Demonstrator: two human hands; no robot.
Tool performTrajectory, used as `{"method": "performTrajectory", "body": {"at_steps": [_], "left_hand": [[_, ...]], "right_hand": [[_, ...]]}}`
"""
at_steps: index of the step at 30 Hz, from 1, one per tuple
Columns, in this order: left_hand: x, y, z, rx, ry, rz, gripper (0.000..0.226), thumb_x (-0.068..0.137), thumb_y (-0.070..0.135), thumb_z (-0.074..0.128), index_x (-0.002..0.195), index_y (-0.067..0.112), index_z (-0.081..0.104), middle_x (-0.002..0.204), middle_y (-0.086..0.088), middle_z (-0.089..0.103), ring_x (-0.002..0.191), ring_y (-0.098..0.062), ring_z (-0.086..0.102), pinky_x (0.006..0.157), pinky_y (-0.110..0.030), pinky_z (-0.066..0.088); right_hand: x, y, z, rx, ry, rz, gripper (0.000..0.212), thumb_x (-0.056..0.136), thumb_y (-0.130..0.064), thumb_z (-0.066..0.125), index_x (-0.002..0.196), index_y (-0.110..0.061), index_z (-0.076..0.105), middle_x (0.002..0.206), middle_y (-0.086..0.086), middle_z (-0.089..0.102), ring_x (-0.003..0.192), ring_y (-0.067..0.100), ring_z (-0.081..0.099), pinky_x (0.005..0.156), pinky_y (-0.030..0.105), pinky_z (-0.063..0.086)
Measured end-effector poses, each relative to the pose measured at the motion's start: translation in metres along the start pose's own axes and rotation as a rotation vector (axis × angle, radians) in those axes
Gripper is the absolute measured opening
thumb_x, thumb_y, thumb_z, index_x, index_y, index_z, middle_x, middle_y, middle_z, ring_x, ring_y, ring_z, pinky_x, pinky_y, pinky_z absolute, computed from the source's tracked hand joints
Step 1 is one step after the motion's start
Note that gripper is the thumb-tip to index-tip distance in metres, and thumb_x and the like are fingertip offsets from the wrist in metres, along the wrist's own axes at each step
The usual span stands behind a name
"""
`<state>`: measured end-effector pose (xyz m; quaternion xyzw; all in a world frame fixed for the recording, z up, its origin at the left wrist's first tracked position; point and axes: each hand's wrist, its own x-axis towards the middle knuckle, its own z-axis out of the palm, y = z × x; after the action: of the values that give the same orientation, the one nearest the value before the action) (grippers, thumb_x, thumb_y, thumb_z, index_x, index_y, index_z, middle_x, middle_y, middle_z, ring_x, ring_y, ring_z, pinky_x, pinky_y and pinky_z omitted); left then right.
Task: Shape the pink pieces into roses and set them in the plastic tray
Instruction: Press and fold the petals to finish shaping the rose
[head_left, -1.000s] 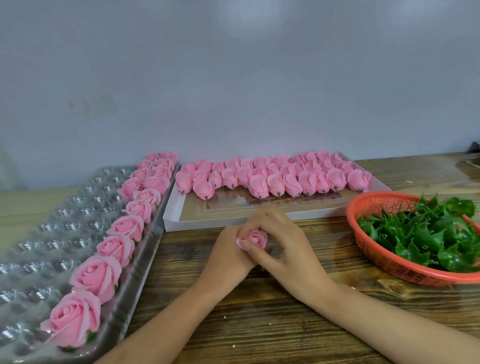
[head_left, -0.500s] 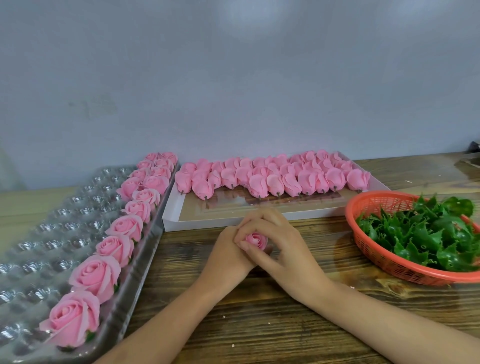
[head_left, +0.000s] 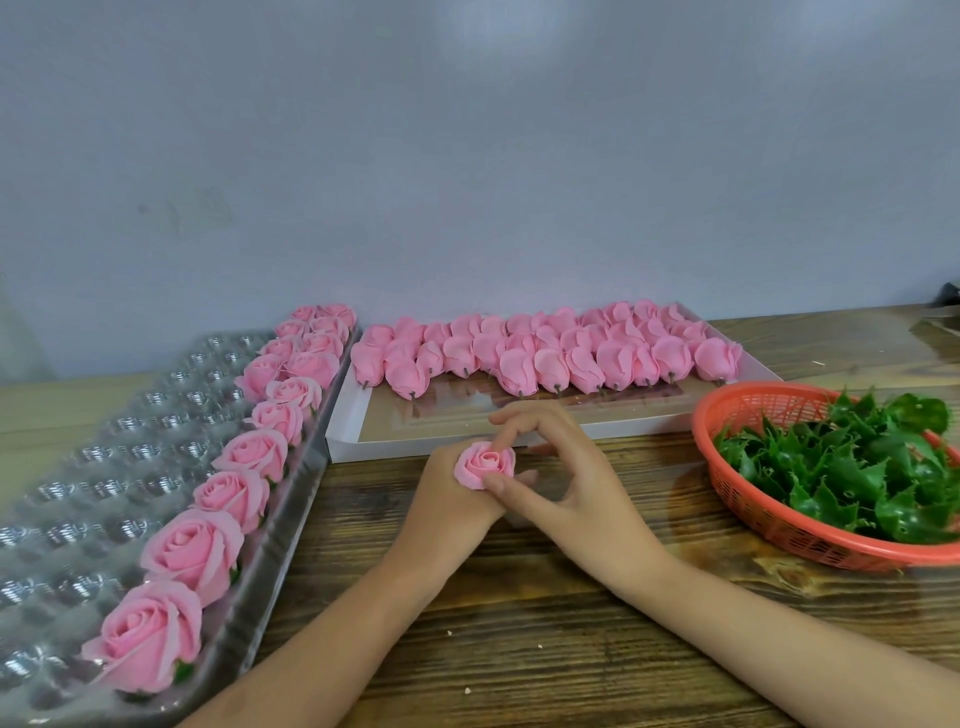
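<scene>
- Gripped a soft, layered rose (head_left: 485, 464) in curled left hand (head_left: 447, 501), above grainy wooden table (head_left: 519, 649).
- Pinched its petals between right hand (head_left: 571, 483) thumb and forefinger.
- Showed rounded roses (head_left: 192, 551) along dimpled clear tray (head_left: 78, 499), left; folded pieces (head_left: 550, 364) in white box (head_left: 343, 421) behind.

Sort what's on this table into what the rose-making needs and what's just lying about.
In the job: small pink rose held by left hand and right hand; closed pink buds in the white cardboard box; clear plastic tray with finished pink roses.
Lying about: orange mesh basket of green leaf pieces.
</scene>
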<state>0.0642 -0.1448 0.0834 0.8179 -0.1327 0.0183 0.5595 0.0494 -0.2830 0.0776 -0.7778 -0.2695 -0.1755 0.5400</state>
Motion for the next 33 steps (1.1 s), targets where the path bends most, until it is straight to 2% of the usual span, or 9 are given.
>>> {"method": "performTrajectory", "body": {"at_steps": [4, 6, 8, 9, 12, 19, 24, 30, 33], "left_hand": [[-0.0009, 0.0007, -0.0011, -0.043, 0.031, -0.032, 0.027, 0.082, 0.022, 0.072, 0.060, 0.028, 0.059, 0.061, 0.011, 0.061, 0.067, -0.004, 0.060, 0.066, -0.014, 0.048], [-0.0009, 0.0011, -0.0013, -0.030, 0.034, -0.036, 0.024, 0.083, 0.020, 0.071, 0.062, 0.024, 0.059, 0.063, 0.007, 0.061, 0.072, -0.010, 0.060, 0.073, -0.024, 0.051], [-0.0014, 0.0022, -0.0010, 0.005, 0.020, -0.014, 0.018, 0.083, 0.016, 0.070, 0.067, 0.020, 0.062, 0.068, 0.000, 0.065, 0.075, -0.016, 0.063, 0.077, -0.032, 0.053], [-0.0024, 0.0027, -0.0004, 0.004, 0.010, 0.006, 0.016, 0.082, 0.013, 0.071, 0.069, 0.021, 0.063, 0.070, -0.001, 0.067, 0.074, -0.014, 0.064, 0.074, -0.029, 0.053], [-0.0058, 0.0023, 0.0020, -0.013, -0.014, 0.065, 0.016, 0.080, 0.009, 0.072, 0.074, 0.023, 0.067, 0.072, 0.001, 0.069, 0.071, -0.010, 0.065, 0.065, -0.020, 0.051], [-0.0042, -0.0024, 0.0032, -0.006, 0.022, 0.087, 0.010, 0.078, 0.006, 0.073, 0.072, 0.011, 0.065, 0.070, -0.008, 0.065, 0.063, -0.017, 0.059, 0.059, -0.024, 0.047], [-0.0034, -0.0038, 0.0032, 0.005, 0.022, 0.068, 0.007, 0.076, 0.003, 0.072, 0.081, 0.005, 0.067, 0.076, -0.013, 0.067, 0.075, -0.027, 0.063, 0.070, -0.041, 0.052], [-0.0037, -0.0028, 0.0023, 0.013, 0.016, 0.048, 0.012, 0.075, 0.002, 0.073, 0.080, 0.013, 0.070, 0.076, -0.004, 0.070, 0.074, -0.016, 0.065, 0.071, -0.033, 0.054], [-0.0042, -0.0029, 0.0023, -0.006, 0.041, 0.034, 0.009, 0.076, 0.006, 0.074, 0.081, 0.012, 0.069, 0.076, -0.006, 0.069, 0.074, -0.019, 0.064, 0.071, -0.033, 0.053]], "right_hand": [[0.0000, 0.0046, -0.0010, 0.056, -0.057, 0.082, 0.036, 0.086, -0.020, 0.074, 0.117, -0.025, 0.055, 0.123, -0.018, 0.058, 0.127, 0.006, 0.050, 0.105, 0.023, 0.040], [0.0003, 0.0053, -0.0012, 0.097, -0.061, 0.120, 0.043, 0.084, -0.026, 0.072, 0.122, -0.028, 0.052, 0.124, -0.021, 0.057, 0.128, 0.002, 0.049, 0.102, 0.019, 0.041], [0.0008, 0.0048, -0.0010, 0.175, -0.049, 0.164, 0.039, 0.087, -0.032, 0.067, 0.123, -0.029, 0.052, 0.125, -0.018, 0.057, 0.126, 0.000, 0.050, 0.094, 0.016, 0.045], [0.0012, 0.0049, -0.0008, 0.205, -0.043, 0.185, 0.035, 0.089, -0.034, 0.063, 0.122, -0.029, 0.053, 0.124, -0.017, 0.058, 0.124, -0.001, 0.050, 0.091, 0.016, 0.048], [0.0021, 0.0066, 0.0000, 0.172, -0.038, 0.216, 0.024, 0.099, -0.030, 0.054, 0.124, -0.027, 0.053, 0.120, -0.020, 0.059, 0.122, -0.004, 0.051, 0.097, 0.017, 0.045], [0.0021, 0.0066, 0.0013, 0.127, -0.051, 0.255, 0.021, 0.103, -0.018, 0.047, 0.123, -0.021, 0.055, 0.118, -0.010, 0.060, 0.115, -0.003, 0.054, 0.095, 0.012, 0.041], [0.0024, 0.0047, 0.0031, 0.085, -0.068, 0.261, 0.021, 0.103, -0.022, 0.047, 0.123, -0.020, 0.055, 0.116, -0.010, 0.062, 0.113, -0.001, 0.057, 0.097, 0.016, 0.042], [0.0022, 0.0033, 0.0055, -0.015, -0.092, 0.257, 0.024, 0.104, -0.026, 0.045, 0.126, -0.019, 0.053, 0.119, -0.008, 0.061, 0.114, 0.002, 0.055, 0.100, 0.023, 0.044], [0.0024, 0.0042, 0.0044, -0.008, -0.062, 0.269, 0.022, 0.105, -0.021, 0.044, 0.124, -0.016, 0.054, 0.117, -0.005, 0.063, 0.112, 0.004, 0.057, 0.100, 0.026, 0.045]]}}
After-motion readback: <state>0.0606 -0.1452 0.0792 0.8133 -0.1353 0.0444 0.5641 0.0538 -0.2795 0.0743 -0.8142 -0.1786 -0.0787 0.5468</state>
